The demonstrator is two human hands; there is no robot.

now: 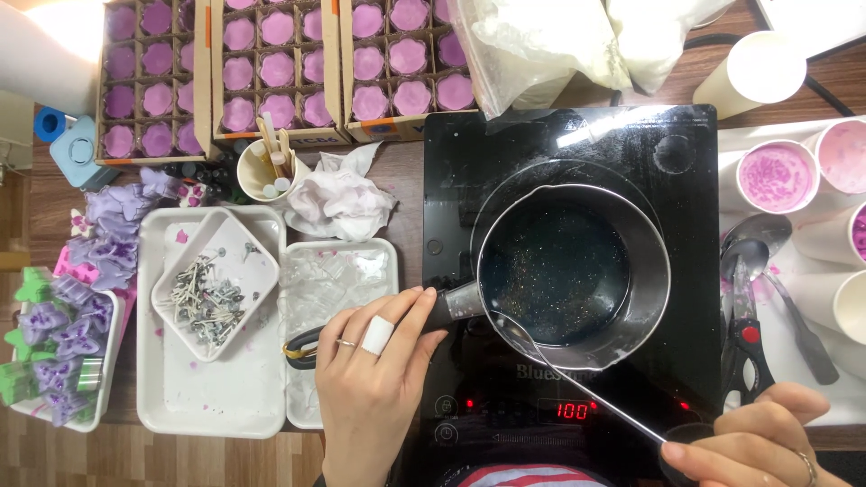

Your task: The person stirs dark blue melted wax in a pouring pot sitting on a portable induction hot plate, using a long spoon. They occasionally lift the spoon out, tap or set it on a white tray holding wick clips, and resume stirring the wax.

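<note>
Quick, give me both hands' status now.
Left hand: closed on the saucepan handle.
Right hand: closed on the long spoon, bowl at the saucepan's rim.

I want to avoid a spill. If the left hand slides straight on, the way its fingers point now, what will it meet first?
The left hand grips the pan handle, fingers pointing up and right. Straight on, it would probably meet the saucepan wall on the cooktop first, though depth is unclear.

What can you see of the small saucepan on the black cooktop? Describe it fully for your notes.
The saucepan is a small round pan of shiny metal with a pouring lip. It stands upright on the black cooktop. It holds a dark, clear liquid with fine specks. The left hand grips its dark handle, which points left. A long metal spoon, held by the right hand, rests its bowl on the near rim.
</note>
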